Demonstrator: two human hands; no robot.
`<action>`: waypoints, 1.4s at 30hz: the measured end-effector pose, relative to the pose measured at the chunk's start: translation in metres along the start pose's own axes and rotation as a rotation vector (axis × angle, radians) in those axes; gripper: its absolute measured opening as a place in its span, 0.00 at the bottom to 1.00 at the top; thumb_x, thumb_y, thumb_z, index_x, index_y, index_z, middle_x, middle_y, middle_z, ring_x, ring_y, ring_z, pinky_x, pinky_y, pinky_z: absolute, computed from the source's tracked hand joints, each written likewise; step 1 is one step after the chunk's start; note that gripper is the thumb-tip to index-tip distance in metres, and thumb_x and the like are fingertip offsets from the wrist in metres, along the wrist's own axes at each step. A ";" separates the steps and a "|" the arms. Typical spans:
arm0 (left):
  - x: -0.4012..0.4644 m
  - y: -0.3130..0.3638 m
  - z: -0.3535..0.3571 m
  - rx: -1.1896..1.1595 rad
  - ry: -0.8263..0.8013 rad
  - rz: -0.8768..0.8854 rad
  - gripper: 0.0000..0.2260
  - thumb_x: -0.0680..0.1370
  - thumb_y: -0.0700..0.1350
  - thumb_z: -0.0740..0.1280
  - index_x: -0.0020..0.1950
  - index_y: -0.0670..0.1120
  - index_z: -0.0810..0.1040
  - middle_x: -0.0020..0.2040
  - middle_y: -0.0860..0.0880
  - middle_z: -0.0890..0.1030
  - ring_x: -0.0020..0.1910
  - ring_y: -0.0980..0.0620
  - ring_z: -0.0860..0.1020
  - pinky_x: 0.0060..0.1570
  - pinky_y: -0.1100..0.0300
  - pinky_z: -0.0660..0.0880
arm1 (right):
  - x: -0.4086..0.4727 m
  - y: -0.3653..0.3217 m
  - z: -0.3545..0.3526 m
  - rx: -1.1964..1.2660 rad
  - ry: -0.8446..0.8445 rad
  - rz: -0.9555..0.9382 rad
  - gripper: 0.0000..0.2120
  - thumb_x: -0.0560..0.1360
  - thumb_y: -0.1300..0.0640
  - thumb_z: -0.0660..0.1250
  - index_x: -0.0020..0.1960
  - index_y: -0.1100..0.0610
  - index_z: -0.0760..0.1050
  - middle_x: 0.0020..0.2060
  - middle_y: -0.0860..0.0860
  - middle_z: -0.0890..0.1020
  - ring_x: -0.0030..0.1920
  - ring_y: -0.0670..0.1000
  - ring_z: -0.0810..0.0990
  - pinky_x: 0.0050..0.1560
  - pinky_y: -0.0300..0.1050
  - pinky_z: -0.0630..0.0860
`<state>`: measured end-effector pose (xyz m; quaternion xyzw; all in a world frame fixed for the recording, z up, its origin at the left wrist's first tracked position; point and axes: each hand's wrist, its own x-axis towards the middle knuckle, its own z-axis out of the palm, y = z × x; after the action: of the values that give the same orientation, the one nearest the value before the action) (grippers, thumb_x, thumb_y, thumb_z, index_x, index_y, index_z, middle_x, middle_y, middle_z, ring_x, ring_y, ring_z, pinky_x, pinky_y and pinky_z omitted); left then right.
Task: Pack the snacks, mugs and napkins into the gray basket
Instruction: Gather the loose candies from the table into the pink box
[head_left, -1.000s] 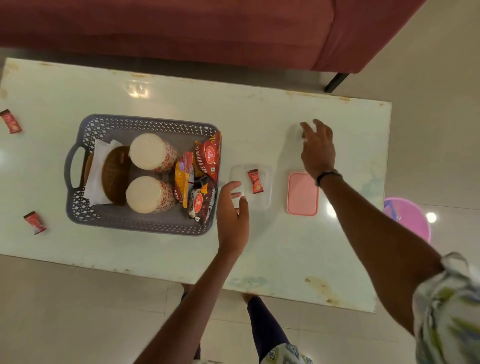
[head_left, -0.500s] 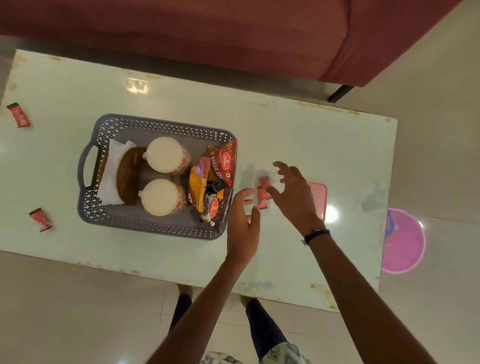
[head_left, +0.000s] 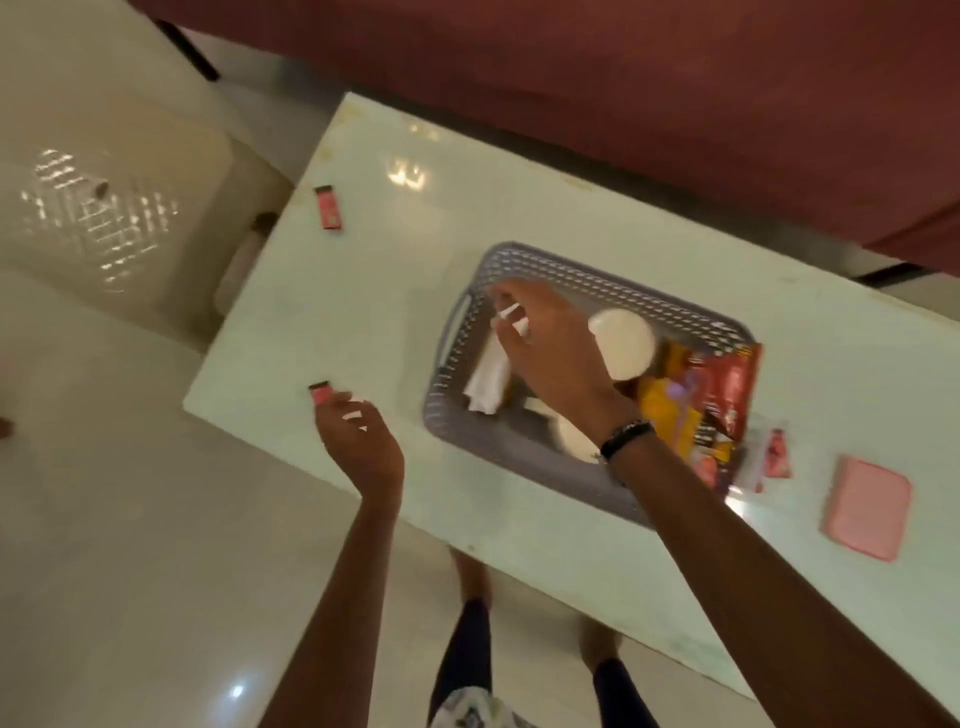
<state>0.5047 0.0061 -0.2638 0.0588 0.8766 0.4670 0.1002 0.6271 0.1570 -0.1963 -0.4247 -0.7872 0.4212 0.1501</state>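
The gray basket stands on the pale table. It holds a white mug, a second mug mostly hidden by my wrist, a white napkin and red and yellow snack packets. My right hand hovers over the basket's left end, fingers spread, holding nothing. My left hand is at the table's near left corner. Its fingertips rest on a small red sachet, fingers apart. Another red sachet lies at the far left.
A third red sachet lies on a clear tray right of the basket, with a pink lid beyond it. A dark red sofa runs along the table's far side. My legs stand at the near edge.
The view swung left. My right hand left the sachet right of the basket and crossed to the basket's left end. My left hand moved from the basket's right side to the near-left sachet.
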 end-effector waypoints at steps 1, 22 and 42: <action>0.024 -0.012 -0.006 0.069 0.043 -0.038 0.11 0.75 0.37 0.63 0.53 0.30 0.71 0.48 0.35 0.75 0.50 0.49 0.76 0.49 0.61 0.70 | 0.011 -0.013 0.018 0.000 -0.037 -0.021 0.13 0.77 0.61 0.61 0.61 0.56 0.74 0.55 0.52 0.79 0.53 0.52 0.78 0.54 0.50 0.76; 0.143 -0.060 -0.021 0.204 -0.470 -0.271 0.07 0.69 0.35 0.72 0.42 0.33 0.78 0.46 0.36 0.83 0.48 0.39 0.79 0.47 0.45 0.77 | 0.232 -0.066 0.225 -0.725 -0.381 -0.077 0.31 0.77 0.66 0.55 0.76 0.52 0.50 0.77 0.56 0.43 0.76 0.63 0.47 0.71 0.52 0.65; 0.031 0.033 -0.026 -0.071 -0.655 -0.210 0.01 0.73 0.39 0.70 0.43 0.42 0.80 0.35 0.47 0.81 0.32 0.56 0.80 0.33 0.60 0.81 | -0.063 -0.025 0.073 0.064 0.392 0.140 0.09 0.76 0.63 0.66 0.55 0.60 0.80 0.49 0.51 0.86 0.46 0.43 0.83 0.48 0.30 0.75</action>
<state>0.4685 0.0098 -0.2266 0.1116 0.7824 0.4406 0.4258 0.6072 0.0605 -0.2129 -0.5470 -0.6978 0.3647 0.2842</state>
